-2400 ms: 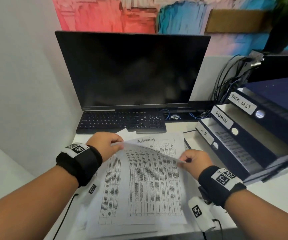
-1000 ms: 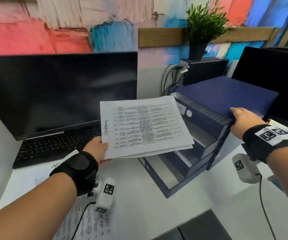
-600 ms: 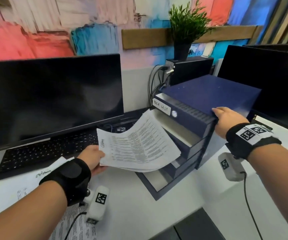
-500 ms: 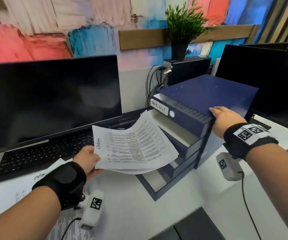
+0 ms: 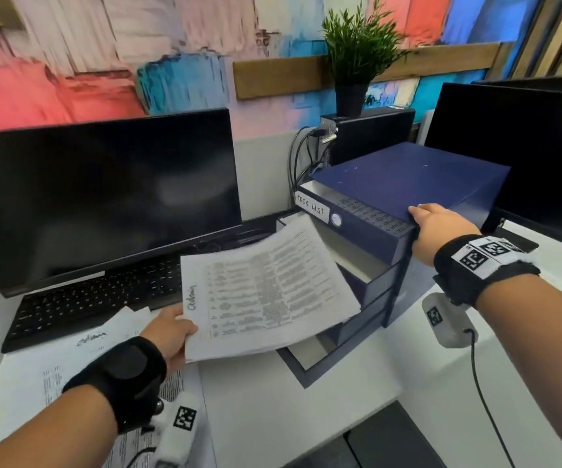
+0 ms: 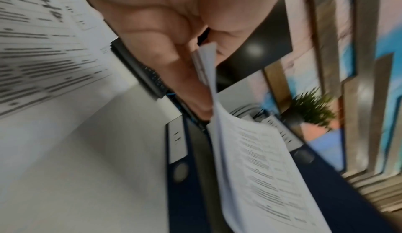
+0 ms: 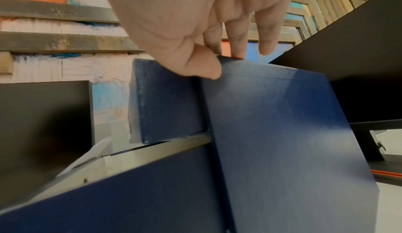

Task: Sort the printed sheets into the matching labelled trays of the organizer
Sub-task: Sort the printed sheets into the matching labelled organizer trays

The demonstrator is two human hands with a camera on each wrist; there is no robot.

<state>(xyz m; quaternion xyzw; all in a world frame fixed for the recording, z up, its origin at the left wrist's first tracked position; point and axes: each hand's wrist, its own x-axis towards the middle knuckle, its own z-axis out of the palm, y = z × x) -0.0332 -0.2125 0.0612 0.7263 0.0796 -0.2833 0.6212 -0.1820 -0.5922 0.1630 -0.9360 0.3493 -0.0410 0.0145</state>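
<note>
Left hand [image 5: 171,332] pinching printed sheets [image 5: 266,292], right hand [image 5: 441,231] fingers gripping organizer [image 5: 408,177] corner

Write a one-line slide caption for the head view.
Left hand feeds "Admin" sheets toward the blue organizer while the right hand steadies its top corner.

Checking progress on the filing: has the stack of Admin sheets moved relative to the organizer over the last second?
Yes. The Admin sheets, held by the left hand, have tipped and dropped lower, under the TASK LIST label on the organizer.

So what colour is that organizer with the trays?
Dark navy blue organizer, with white handwritten labels; clearest in the head view.
</note>
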